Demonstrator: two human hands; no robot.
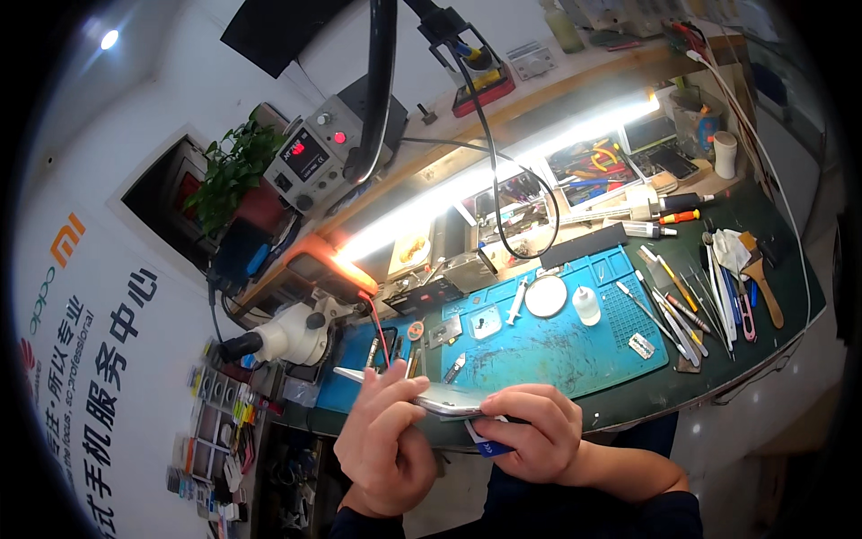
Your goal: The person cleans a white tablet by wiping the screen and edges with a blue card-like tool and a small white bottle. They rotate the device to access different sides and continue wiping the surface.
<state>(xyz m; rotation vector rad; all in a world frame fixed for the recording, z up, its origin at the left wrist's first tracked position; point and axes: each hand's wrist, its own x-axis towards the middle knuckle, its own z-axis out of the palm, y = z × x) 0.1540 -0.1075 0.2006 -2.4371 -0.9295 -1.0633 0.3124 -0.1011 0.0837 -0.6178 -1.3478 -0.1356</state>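
The workbench (628, 409) carries a blue mat (539, 346). A microscope (292, 340) stands left of the mat. Near the mat's front edge, the right hand (539, 433) pinches a phone (444, 399); the left hand (388, 440) has spread fingers beside it, contact unclear. A blue card (489, 444) projects below the phone.

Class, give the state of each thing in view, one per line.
Silver device: held in mid-air
Right hand: closed on silver device
Left hand: at the device, grip unclear
Blue piece: partly covered
Strip light: on
Instrument display: lit
White bottle: upright
Syringe: lying flat
Razor blade: lying flat
Ceiling light: on
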